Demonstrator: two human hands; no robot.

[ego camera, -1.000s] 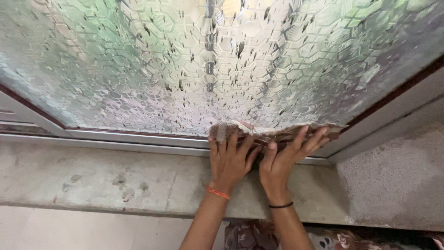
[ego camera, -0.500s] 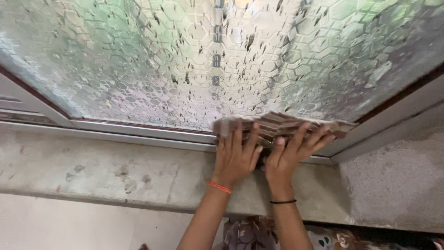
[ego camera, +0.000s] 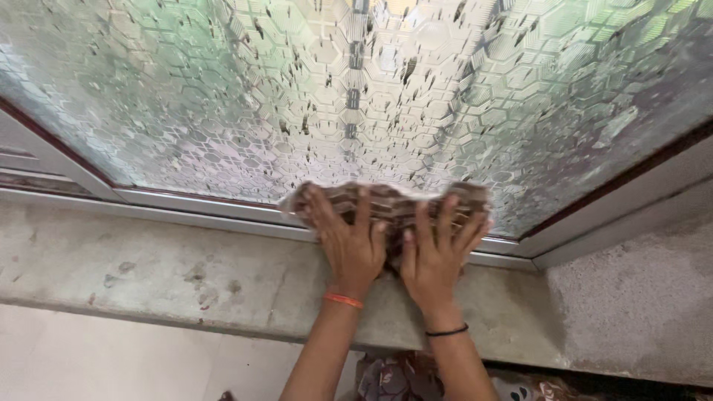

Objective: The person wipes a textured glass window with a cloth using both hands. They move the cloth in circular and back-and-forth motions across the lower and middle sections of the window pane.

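**Pressing a cloth against the window glass**

Pressing flat with both hands on a brown checked cloth (ego camera: 390, 204), at the bottom edge of the patterned glass (ego camera: 356, 96). Left hand (ego camera: 350, 241) spread wide, fingers fanned over the cloth's left half, palm down, orange band at the wrist. Right hand (ego camera: 433, 252) just beside it, thumbs almost touching, fingers splayed over the cloth's right half, black band at the wrist. Neither grip closed around anything: open palms pinning the cloth rather than clutching it. Cloth bunched and crumpled, stretched sideways under both hands, lying where glass meets the pale frame (ego camera: 223, 212), its lower edge down by the rail.

Below the frame, a stained concrete sill (ego camera: 171, 275), bare and blotchy. Rough grey wall (ego camera: 631, 304) to the right of it. Dark specks scattered all over the hexagon-textured pane. Flowered fabric (ego camera: 394, 379) showing between the forearms at the bottom edge.
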